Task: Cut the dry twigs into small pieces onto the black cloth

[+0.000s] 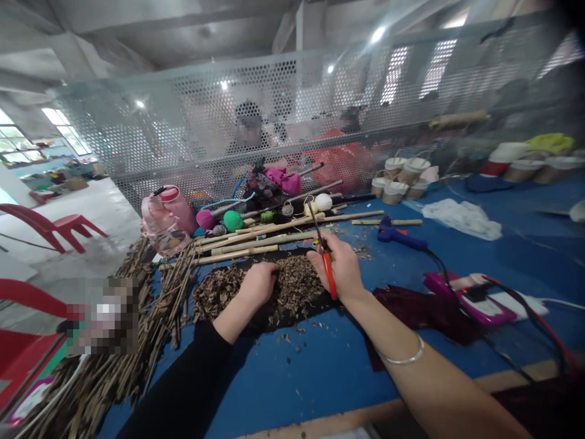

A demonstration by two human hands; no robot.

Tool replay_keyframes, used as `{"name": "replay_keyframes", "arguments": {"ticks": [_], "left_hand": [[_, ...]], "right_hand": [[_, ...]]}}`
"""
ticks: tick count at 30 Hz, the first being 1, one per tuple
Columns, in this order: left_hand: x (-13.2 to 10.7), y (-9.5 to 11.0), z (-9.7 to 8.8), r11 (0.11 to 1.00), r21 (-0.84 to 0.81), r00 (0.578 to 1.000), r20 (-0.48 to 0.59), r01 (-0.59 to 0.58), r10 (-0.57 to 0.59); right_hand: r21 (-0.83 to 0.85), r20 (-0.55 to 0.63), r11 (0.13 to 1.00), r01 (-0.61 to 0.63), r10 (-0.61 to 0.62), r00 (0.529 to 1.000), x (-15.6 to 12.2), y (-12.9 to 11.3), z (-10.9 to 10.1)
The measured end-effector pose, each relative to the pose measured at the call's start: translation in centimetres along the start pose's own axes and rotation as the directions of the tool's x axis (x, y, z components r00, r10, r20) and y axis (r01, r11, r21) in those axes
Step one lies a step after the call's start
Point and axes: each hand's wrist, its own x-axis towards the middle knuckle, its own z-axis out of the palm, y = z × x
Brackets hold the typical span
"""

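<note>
– Where are the cutters (pixel 329 278)?
– In my right hand (pixel 342 268), fist closed round the smooth red handles, thin metal blades pointing away, just right of the chip pile (pixel 295 286).
– And your left hand (pixel 258 284)?
– Curled on that dry, brown, flaky heap, fingertips buried; whether it grips any, I cannot tell.

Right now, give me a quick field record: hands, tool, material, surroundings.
left hand: knuckles up, resting on the chip pile
right hand: closed round a red-handled tool, tip pointing away
surface: blue table
behind pile: bamboo sticks, pink bottle
person's left: twig bundle
person's right: blue glue gun
</note>
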Motion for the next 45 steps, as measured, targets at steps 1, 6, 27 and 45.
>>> {"name": "replay_keyframes", "arguments": {"ticks": [1,6,27,45], "left_hand": [[0.1,-0.1,0.1,1.000,-0.012,1.000,-0.004,-0.011,0.011],[-0.6,-0.3,-0.3,0.998,-0.063,0.994,-0.110,-0.025,0.018],[-5.2,-1.0,-0.3,0.972,-0.222,0.954,-0.266,0.081,-0.140],[-1.2,-1.4,-1.1,0.969,-0.235,0.984,-0.133,0.082,-0.115]], "right_hand": [[0.000,0.005,1.000,-0.003,0.003,1.000,0.1,-0.1,-0.1],[0.002,0.008,1.000,-0.028,0.028,1.000,0.4,-0.1,-0.4],[0.022,0.118,1.000,0.016,-0.018,0.993,-0.5,0.0,1.5],[-0.002,0.065,1.000,0.010,-0.010,0.998,-0.5,-0.2,1.2]]}}
